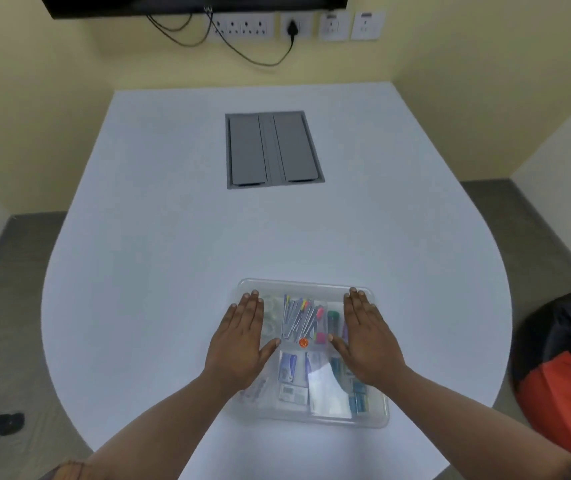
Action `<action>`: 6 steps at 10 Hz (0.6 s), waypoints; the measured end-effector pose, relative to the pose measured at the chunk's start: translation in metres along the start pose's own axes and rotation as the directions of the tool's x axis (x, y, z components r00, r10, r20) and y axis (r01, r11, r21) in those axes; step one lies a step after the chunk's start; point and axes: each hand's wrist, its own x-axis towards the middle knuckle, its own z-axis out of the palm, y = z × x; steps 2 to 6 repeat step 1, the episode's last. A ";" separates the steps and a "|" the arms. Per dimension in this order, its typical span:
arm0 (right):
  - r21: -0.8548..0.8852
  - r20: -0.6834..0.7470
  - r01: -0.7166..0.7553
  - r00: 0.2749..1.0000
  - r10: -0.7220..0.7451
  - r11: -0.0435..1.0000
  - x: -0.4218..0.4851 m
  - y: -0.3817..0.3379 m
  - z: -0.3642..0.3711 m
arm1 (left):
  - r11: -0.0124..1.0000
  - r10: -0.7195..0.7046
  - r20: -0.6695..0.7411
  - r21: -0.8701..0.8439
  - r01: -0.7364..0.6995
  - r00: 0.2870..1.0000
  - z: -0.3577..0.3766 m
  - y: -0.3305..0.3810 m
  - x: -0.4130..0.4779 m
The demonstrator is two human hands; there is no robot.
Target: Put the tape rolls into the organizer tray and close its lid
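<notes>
Both palms flat on the closed organizer tray (311,351)

My left hand (242,344) and right hand (368,344) lie spread, gripping nothing, on its clear lid (315,386); tape rolls (272,315) sit inside the tray, just beside my left fingers.

A white, rounded tabletop (173,237) fills the middle of the view. Set flush into its far half is a grey rectangular cable-access hatch (273,148) with two closed flaps side by side. On the pale yellow wall (69,64) behind, a row of white wall sockets (242,27) carries a black plug (292,28), with thin black cables (242,53) drooping below the bottom edge of a black wall-mounted screen (190,5). A red and black bean bag (568,368) sits on the grey carpeted floor (10,306) at the right.
</notes>
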 end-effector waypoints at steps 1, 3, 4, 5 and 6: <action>-0.025 -0.088 0.028 0.996 -0.030 0.999 0.024 -0.009 -0.034 | 0.998 0.028 -0.070 0.056 -0.024 0.997 -0.037 -0.002 0.021; -0.025 -0.088 0.028 0.996 -0.030 0.999 0.024 -0.009 -0.034 | 0.998 0.028 -0.070 0.056 -0.024 0.997 -0.037 -0.002 0.021; -0.025 -0.088 0.028 0.996 -0.030 0.999 0.024 -0.009 -0.034 | 0.998 0.028 -0.070 0.056 -0.024 0.997 -0.037 -0.002 0.021; -0.025 -0.088 0.028 0.996 -0.030 0.999 0.024 -0.009 -0.034 | 0.998 0.028 -0.070 0.056 -0.024 0.997 -0.037 -0.002 0.021; -0.025 -0.088 0.028 0.996 -0.030 0.999 0.024 -0.009 -0.034 | 0.998 0.028 -0.070 0.056 -0.024 0.997 -0.037 -0.002 0.021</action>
